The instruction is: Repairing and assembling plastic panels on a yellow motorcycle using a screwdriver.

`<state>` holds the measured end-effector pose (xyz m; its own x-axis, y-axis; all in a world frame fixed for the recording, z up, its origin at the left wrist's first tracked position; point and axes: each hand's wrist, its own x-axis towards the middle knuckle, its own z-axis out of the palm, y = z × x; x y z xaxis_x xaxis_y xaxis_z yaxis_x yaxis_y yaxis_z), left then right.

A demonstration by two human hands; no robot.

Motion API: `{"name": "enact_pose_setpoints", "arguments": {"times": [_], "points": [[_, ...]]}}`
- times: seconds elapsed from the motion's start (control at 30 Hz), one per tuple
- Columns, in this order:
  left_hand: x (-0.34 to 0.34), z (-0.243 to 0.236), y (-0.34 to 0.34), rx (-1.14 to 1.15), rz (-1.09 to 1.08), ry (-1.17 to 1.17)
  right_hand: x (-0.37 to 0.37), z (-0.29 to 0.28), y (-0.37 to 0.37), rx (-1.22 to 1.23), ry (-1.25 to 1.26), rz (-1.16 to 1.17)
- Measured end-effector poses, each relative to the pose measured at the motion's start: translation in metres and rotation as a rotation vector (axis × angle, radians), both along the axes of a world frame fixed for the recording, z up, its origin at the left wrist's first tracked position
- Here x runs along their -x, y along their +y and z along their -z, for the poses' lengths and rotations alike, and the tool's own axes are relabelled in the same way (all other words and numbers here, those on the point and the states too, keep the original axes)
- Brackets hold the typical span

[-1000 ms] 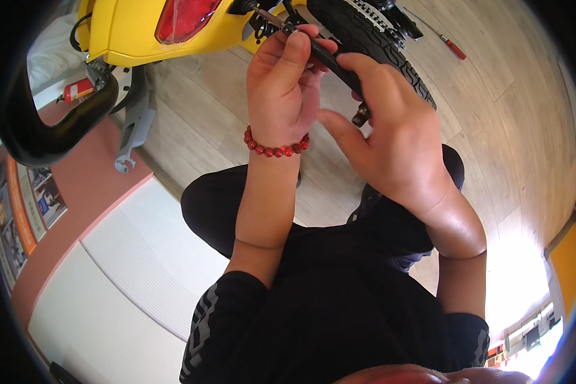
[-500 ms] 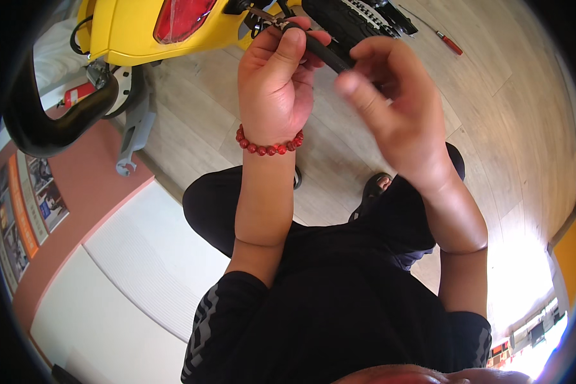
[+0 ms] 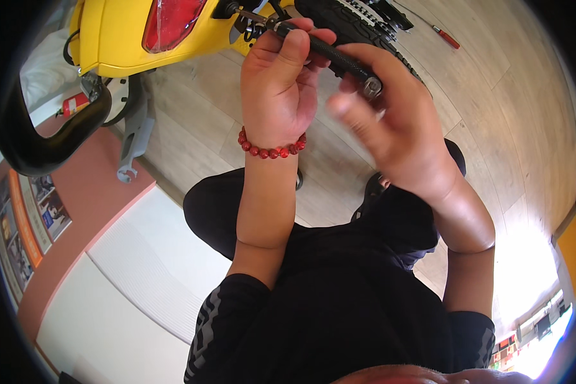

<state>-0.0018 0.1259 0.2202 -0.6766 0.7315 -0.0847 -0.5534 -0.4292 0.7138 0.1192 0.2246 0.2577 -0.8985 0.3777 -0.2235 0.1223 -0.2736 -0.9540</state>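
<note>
My left hand (image 3: 278, 89), with a red bead bracelet, is closed round a black textured tool handle (image 3: 336, 59), thumb on top. A thin metal shaft runs from the handle up to a black fitting (image 3: 227, 9) beside the yellow scooter body (image 3: 112, 38) and its red tail light (image 3: 172, 22). My right hand (image 3: 406, 121) is open at the handle's metal-capped lower end, its fingers curved beside it and the blurred thumb held apart. Behind the handle are a treaded tyre (image 3: 320, 16) and a chain.
A red-handled screwdriver (image 3: 446, 37) lies on the wooden floor (image 3: 505, 115). At left are a curved black bar (image 3: 51, 150), a grey bracket (image 3: 134, 141), a red extinguisher (image 3: 73, 105), a pink panel and white surface (image 3: 140, 256). My bent legs are below my hands.
The handle's metal end, hidden half a second ago, now shows between my right thumb and fingers. My right thumb has moved down and left; my left hand keeps hold near the shaft.
</note>
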Motion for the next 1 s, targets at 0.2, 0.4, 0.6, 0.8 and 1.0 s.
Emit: {"name": "enact_pose_setpoints", "arguments": {"times": [0.2, 0.4, 0.6, 0.8, 1.0], "points": [[0.003, 0.006, -0.008, -0.001, -0.027, -0.051, 0.006, -0.014, 0.009, -0.316, -0.202, -0.118], [0.001, -0.019, -0.003, 0.028, 0.043, -0.131, 0.012, -0.009, 0.007, 0.966, -0.261, -0.183], [0.004, -0.004, -0.004, -0.006, 0.019, -0.061, 0.002, 0.012, -0.004, -0.514, 0.115, 0.126], [0.004, -0.007, 0.001, 0.02, 0.016, -0.07, -0.001, -0.001, -0.004, -0.115, -0.123, -0.123], [0.001, -0.007, -0.008, 0.071, 0.018, -0.018, 0.0, -0.013, 0.007, 0.532, -0.163, -0.19]]}}
